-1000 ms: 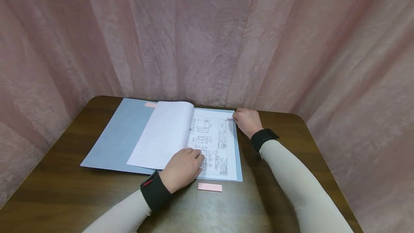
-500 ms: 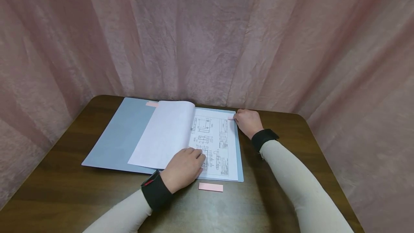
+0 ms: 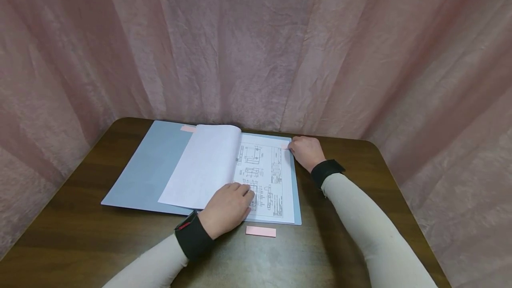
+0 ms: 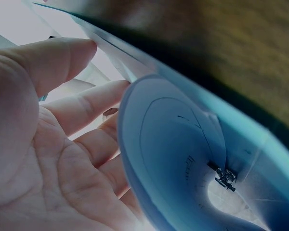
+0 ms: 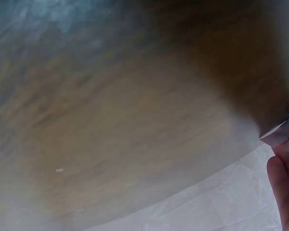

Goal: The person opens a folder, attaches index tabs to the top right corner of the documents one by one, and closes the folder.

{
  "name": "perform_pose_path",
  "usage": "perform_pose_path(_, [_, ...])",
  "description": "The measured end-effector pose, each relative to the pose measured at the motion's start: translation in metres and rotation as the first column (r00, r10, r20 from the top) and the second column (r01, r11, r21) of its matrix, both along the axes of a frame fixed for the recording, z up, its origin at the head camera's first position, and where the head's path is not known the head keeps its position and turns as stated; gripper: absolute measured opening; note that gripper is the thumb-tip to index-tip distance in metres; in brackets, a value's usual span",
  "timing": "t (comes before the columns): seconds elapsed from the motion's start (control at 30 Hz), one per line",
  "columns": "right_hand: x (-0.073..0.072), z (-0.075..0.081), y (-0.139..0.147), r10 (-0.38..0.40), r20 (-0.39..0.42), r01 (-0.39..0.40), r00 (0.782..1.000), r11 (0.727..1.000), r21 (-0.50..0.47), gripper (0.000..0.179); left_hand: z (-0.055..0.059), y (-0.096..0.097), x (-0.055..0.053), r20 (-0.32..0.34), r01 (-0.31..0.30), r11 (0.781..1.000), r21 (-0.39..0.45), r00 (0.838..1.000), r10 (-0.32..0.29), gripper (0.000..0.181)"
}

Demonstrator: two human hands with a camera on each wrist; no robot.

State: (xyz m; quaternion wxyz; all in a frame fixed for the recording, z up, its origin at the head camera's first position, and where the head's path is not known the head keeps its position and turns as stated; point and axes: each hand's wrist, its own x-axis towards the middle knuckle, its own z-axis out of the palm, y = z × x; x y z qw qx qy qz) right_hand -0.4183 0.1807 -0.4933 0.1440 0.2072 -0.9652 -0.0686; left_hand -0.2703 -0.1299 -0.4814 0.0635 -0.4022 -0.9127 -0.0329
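A blue folder (image 3: 140,172) lies spread on the table with white sheets in it. The turned-over pages (image 3: 200,163) curl to the left, and a sheet with technical drawings (image 3: 276,181) shows on the right. My left hand (image 3: 226,208) rests on the lower part of the sheets by the fold; its fingers extend beside the curled paper (image 4: 173,134) in the left wrist view. At the sheet's upper right edge, my right hand (image 3: 307,151) pinches a pink sticky note (image 3: 285,146). A strip of that note (image 5: 278,134) juts from the fingers (image 5: 282,185) in the right wrist view.
A pink sticky-note pad (image 3: 261,231) lies on the brown table (image 3: 304,261) just in front of the folder. Another pink sticky note (image 3: 188,128) is at the left cover's top edge. Pink curtains (image 3: 256,48) hang behind the table.
The pink note at my right fingertips looks paler and flatter against the sheet, and the right hand has shifted very slightly. My left hand stays in place on the sheets.
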Motion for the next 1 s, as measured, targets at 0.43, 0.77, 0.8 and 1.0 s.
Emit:
perform_pose_path(0.43, [0.003,0.003,0.003,0.017,0.054,-0.016,0.998,1.000,-0.024,0.011,0.001,0.001,0.000,-0.010,0.001,1.000,-0.011,1.000,-0.001,0.042])
perform_pose_path(0.77, [0.008,0.001,0.005,0.039,0.057,-0.040,0.998,0.999,0.012,0.009,0.002,0.001,0.002,0.000,0.004,1.000,-0.004,1.000,-0.004,0.043])
perform_pose_path(0.8, [0.009,0.001,0.005,0.038,0.057,-0.039,0.998,0.999,0.016,0.009,0.003,0.001,0.002,0.001,0.005,1.000,-0.002,1.000,-0.005,0.042])
perform_pose_path(1.0, [0.010,0.002,0.005,0.040,0.072,-0.041,0.997,0.999,0.019,0.012,0.007,0.002,0.001,0.010,-0.006,1.000,-0.006,1.000,0.006,0.041])
